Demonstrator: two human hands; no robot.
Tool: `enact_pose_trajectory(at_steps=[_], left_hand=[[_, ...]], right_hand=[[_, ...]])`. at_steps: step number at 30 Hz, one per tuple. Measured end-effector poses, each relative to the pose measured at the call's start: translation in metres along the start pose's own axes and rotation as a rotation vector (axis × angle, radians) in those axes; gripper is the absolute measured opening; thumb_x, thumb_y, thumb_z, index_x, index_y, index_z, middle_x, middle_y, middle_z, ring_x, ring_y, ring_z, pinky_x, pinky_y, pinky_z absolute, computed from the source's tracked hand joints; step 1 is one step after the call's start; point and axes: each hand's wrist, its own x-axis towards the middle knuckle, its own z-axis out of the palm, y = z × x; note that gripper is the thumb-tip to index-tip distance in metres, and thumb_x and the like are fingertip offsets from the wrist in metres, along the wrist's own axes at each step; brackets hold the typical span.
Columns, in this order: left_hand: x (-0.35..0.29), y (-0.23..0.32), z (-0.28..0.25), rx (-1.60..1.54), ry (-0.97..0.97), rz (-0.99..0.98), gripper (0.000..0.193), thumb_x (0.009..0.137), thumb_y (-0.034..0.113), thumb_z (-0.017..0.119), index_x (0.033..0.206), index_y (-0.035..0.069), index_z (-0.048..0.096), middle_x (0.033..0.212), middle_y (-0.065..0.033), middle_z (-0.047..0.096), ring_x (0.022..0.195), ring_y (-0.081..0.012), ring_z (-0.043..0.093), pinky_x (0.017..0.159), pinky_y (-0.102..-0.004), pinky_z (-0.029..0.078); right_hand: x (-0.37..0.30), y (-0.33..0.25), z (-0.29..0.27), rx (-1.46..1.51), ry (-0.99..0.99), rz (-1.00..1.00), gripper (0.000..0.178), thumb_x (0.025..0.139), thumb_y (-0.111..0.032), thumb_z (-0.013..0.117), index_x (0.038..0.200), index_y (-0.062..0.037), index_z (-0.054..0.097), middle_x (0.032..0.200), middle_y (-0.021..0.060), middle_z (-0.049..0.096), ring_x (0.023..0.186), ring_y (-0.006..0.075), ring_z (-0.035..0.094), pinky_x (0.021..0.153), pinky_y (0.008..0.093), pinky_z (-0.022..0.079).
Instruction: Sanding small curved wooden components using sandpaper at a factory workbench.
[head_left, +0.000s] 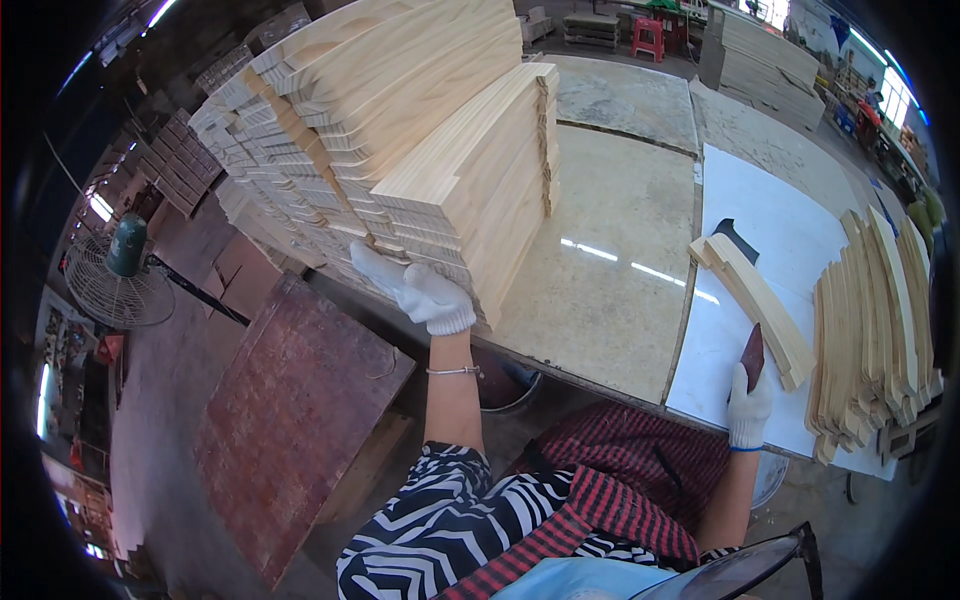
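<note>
A tall stack of pale wooden boards [400, 110] with shaped ends stands at the left of the table. My left hand [425, 297], in a white knitted glove, is against the lower near ends of this stack, fingers stretched out and apart from the thumb. My right hand [748, 408], also gloved, is closed round a dark red folded piece [753, 352] that looks like sandpaper. Just beyond it, a curved wooden piece [757, 300] lies on a white sheet [735, 345]. Next to that piece is a small black scrap [737, 240].
Several curved wooden pieces [865, 330] stand in a row at the table's right. A dark red board [300, 410] is below left, near a standing fan [125, 270]. The stone-like tabletop [600, 290] lies between the stack and white sheet. A red stool [648, 40] stands far back.
</note>
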Motion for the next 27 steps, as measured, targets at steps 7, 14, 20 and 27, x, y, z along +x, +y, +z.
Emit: enact_pose_trajectory(at_steps=[7,14,20,27], left_hand=[[0.016,0.09,-0.011,0.019,0.069,0.14,0.074,0.1,0.026,0.044,0.156,-0.007,0.009,0.159,-0.0279,0.021,0.146,-0.0442,0.023,0.122,-0.0483,0.016],[0.012,0.166,-0.009,0.203,-0.155,0.933,0.059,0.094,0.039,0.054,0.147,0.014,0.044,0.159,-0.0171,0.031,0.152,-0.0345,0.019,0.122,-0.0558,0.006],[0.033,0.193,-0.02,0.489,-0.322,1.262,0.047,0.09,0.04,0.059,0.132,0.02,0.063,0.147,-0.009,0.052,0.148,-0.0344,0.03,0.121,-0.0601,0.007],[0.056,0.181,-0.026,0.655,-0.643,1.119,0.049,0.084,0.038,0.066,0.126,0.013,0.064,0.139,-0.0091,0.057,0.138,-0.0329,0.044,0.117,-0.0598,0.024]], right_hand=[[0.0,-0.002,0.003,-0.017,0.044,-0.05,0.038,0.094,-0.018,0.063,0.124,0.0054,0.061,0.104,0.0218,0.07,0.095,0.0319,0.068,0.086,0.0391,0.051],[-0.002,0.011,0.007,0.015,0.136,-0.114,0.029,0.093,-0.019,0.064,0.11,0.0044,0.066,0.085,0.0228,0.068,0.078,0.0367,0.068,0.073,0.0425,0.052],[-0.002,0.009,0.01,0.093,0.139,-0.089,0.029,0.093,-0.02,0.065,0.109,0.0049,0.067,0.083,0.0249,0.068,0.077,0.04,0.068,0.071,0.0443,0.052],[0.0,0.016,0.01,0.011,0.086,-0.073,0.03,0.093,-0.021,0.065,0.108,0.005,0.067,0.082,0.0259,0.067,0.076,0.0419,0.067,0.07,0.0453,0.052]])
